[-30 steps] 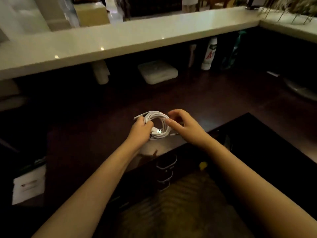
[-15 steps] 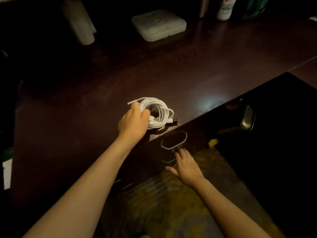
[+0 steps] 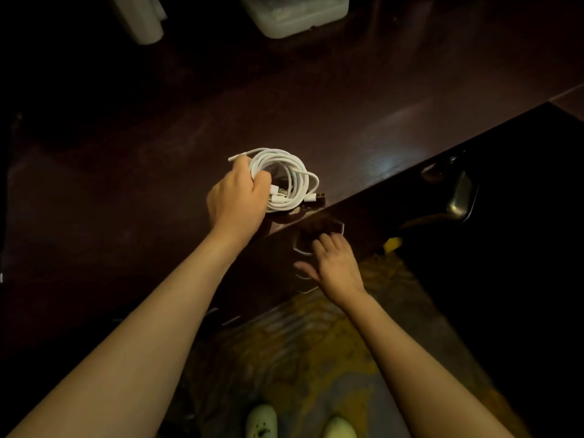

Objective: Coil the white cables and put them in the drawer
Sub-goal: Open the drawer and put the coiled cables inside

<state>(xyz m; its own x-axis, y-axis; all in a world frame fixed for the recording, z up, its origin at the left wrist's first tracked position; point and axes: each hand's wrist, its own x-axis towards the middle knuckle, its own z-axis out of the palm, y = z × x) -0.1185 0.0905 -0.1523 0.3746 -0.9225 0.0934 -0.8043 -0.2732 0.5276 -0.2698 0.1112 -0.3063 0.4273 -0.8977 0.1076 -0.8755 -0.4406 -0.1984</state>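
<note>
- The left hand [image 3: 235, 202] is gripping the coiled white cables [image 3: 286, 180], its fingers wrapped tight around the left side of the bundle.
- The coil is resting on the dark wooden surface [image 3: 126, 200], right at its front edge, with a USB plug [image 3: 319, 196] pointing out to the right.
- The right hand [image 3: 336, 267] is reaching to the drawer handle [image 3: 305, 248] below that edge, fingers loosely spread and touching it; the drawer [image 3: 278, 263] is sitting closed.
- Two pale shoes [image 3: 261, 422] are showing on the floor.
</note>
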